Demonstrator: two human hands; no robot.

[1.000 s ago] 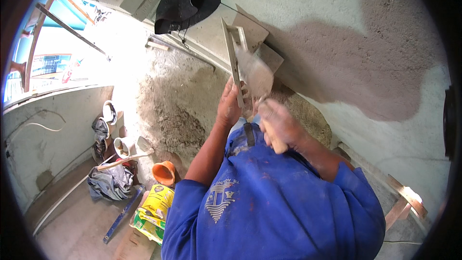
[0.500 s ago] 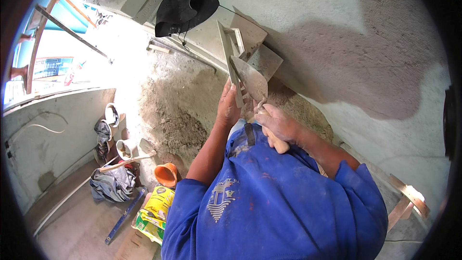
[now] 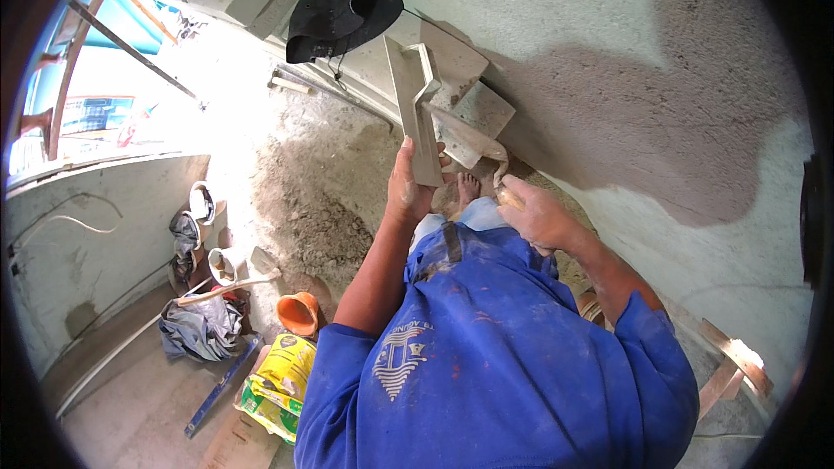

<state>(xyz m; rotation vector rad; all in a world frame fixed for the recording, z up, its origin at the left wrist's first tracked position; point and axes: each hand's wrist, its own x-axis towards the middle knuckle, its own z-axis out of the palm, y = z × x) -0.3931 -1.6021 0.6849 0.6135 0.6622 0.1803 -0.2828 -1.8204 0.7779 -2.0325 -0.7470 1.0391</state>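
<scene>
My left hand [image 3: 410, 189] grips the lower end of a long, narrow plastering float [image 3: 413, 135], which stands nearly upright with its handle frame toward the right. In my closed right hand [image 3: 543, 217] is the wooden handle of a pointing trowel [image 3: 469, 134]. The trowel's grey blade slants up and left behind the float, and its bent neck shows beside my fingers. From this angle I cannot tell whether blade and float touch. Below the tools, a bare foot [image 3: 469, 187] shows on the ground.
Pale blocks [image 3: 447, 56] line the wall, with a black hat [image 3: 343, 19] on top. Damp plaster [image 3: 643, 113] darkens the right wall. A sand heap [image 3: 321, 226] covers the ground. An orange pot [image 3: 299, 313], yellow-green bags [image 3: 282, 378] and a blue level [image 3: 221, 389] lie at lower left.
My right hand has moved right with the trowel, and its blade has swung lower behind the float. The float has turned so more of its flat side shows. My left hand still holds it.
</scene>
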